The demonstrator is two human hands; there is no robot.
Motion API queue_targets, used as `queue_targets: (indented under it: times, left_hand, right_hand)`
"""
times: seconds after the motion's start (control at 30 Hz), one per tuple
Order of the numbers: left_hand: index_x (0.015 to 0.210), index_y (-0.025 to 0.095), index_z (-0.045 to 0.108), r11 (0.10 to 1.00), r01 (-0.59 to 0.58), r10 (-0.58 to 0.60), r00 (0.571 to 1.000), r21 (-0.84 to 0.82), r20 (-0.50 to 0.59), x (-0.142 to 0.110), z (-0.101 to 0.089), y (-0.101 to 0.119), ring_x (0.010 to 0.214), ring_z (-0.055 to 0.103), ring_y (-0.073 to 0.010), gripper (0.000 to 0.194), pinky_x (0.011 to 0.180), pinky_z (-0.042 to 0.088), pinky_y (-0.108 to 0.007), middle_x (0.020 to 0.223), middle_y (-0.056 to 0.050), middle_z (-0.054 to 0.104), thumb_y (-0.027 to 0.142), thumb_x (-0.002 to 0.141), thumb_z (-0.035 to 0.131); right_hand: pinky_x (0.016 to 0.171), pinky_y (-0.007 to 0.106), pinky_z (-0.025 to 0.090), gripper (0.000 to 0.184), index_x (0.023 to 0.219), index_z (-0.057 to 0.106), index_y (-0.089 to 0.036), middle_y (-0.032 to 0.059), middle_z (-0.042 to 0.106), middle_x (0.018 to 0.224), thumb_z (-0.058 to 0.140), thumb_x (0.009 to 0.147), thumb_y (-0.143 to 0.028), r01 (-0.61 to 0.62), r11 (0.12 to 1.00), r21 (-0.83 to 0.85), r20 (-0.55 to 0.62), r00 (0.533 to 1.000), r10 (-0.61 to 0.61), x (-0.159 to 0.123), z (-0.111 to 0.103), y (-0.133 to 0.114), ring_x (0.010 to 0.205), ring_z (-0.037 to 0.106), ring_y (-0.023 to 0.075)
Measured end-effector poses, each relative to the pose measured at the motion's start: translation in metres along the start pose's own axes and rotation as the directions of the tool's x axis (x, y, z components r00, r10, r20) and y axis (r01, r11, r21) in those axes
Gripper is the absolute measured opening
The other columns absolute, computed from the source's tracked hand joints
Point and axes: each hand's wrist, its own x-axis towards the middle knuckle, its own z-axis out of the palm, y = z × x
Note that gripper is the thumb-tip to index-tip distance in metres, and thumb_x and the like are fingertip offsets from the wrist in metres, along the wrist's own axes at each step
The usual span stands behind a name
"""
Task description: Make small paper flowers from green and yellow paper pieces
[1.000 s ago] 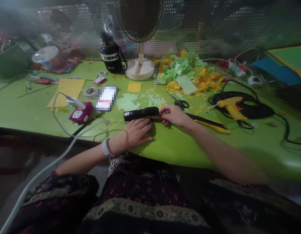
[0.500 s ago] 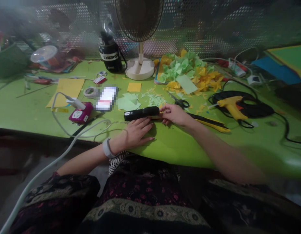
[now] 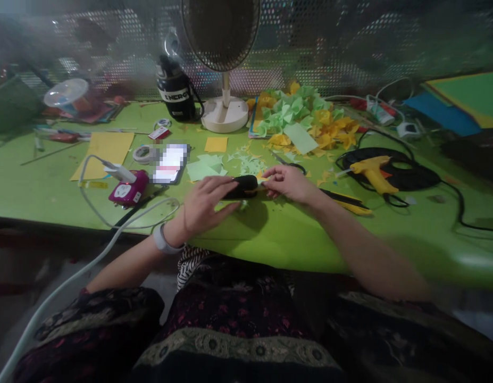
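A black stapler (image 3: 243, 185) lies on the green table (image 3: 294, 239) near its front edge. My left hand (image 3: 206, 201) is laid over the stapler's left part, with the fingers on top and the thumb below, closed round it. My right hand (image 3: 288, 182) is at the stapler's right end. Its fingertips are pinched together there on something too small to make out.
Scissors (image 3: 296, 167) and paper scraps (image 3: 246, 159) lie just behind my hands. Right of them are a yellow glue gun (image 3: 372, 171) on black cable and a yellow-handled tool (image 3: 348, 203). To the left are a pink device (image 3: 128, 190) with a white cable, a tape roll (image 3: 143, 153), a fan base (image 3: 224, 113) and folded paper flowers (image 3: 302, 114).
My left hand has lifted from the table in front of the stapler and closed over it. The right hand has stayed at the stapler's right end. The view has shifted slightly.
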Motion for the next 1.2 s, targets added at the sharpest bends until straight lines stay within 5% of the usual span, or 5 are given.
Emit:
queue_targets:
  times: [0.33,0.5,0.67,0.8,1.2]
  left_hand:
    - [0.126,0.014,0.061,0.933,0.248,-0.250,0.968,-0.260,0.028,0.050,-0.014,-0.009,0.115,0.063,-0.0253,0.049,0.100,0.051,-0.042,0.123,-0.015,0.068,0.045,0.088,0.066]
    - [0.136,0.012,0.053,0.692,0.378,-0.299,0.926,-0.615,0.232,0.076,0.001,0.007,0.109,0.066,-0.0237,0.066,0.086,0.055,-0.035,0.118,-0.017,0.069,0.044,0.081,0.072]
    - [0.135,0.012,0.052,0.463,0.462,-0.301,0.885,-0.757,0.356,0.082,0.017,0.007,0.076,0.067,-0.0154,0.061,0.069,0.052,-0.029,0.085,-0.009,0.072,0.039,0.084,0.070]
    - [0.131,0.013,0.055,0.342,0.473,-0.285,0.876,-0.812,0.390,0.080,0.022,0.002,0.073,0.068,-0.0140,0.053,0.070,0.053,-0.029,0.080,-0.005,0.072,0.035,0.085,0.070]
    - [0.125,0.010,0.059,0.286,0.482,-0.305,0.865,-0.828,0.398,0.077,0.018,0.007,0.079,0.072,-0.0143,0.047,0.076,0.057,-0.029,0.083,-0.007,0.075,0.028,0.083,0.073]
  right_hand:
    - [0.052,0.021,0.051,0.022,0.095,0.062,-0.017,-0.0041,0.062,0.064,0.078,0.080,-0.022,0.159,0.981,-0.113,-0.102,0.980,-0.171,-0.022,-0.027,-0.028,0.054,0.062,0.0096]
    - [0.054,0.022,0.052,0.032,0.100,0.063,-0.017,-0.0036,0.063,0.067,0.079,0.077,-0.032,0.233,0.967,-0.102,-0.077,0.967,-0.241,-0.029,-0.025,-0.032,0.055,0.061,0.0098]
    - [0.054,0.022,0.052,0.038,0.102,0.063,-0.018,-0.0037,0.062,0.067,0.081,0.075,-0.039,0.260,0.960,-0.107,-0.052,0.962,-0.266,-0.035,-0.021,-0.036,0.056,0.062,0.0105]
    - [0.055,0.022,0.053,0.037,0.101,0.064,-0.018,-0.0035,0.063,0.066,0.081,0.075,-0.038,0.251,0.962,-0.104,-0.047,0.965,-0.257,-0.036,-0.021,-0.036,0.056,0.062,0.0103]
    - [0.050,0.021,0.052,0.031,0.081,0.067,-0.016,0.0018,0.069,0.066,0.081,0.077,-0.044,0.167,0.982,-0.083,-0.067,0.983,-0.173,-0.033,-0.017,-0.038,0.050,0.063,0.0098]
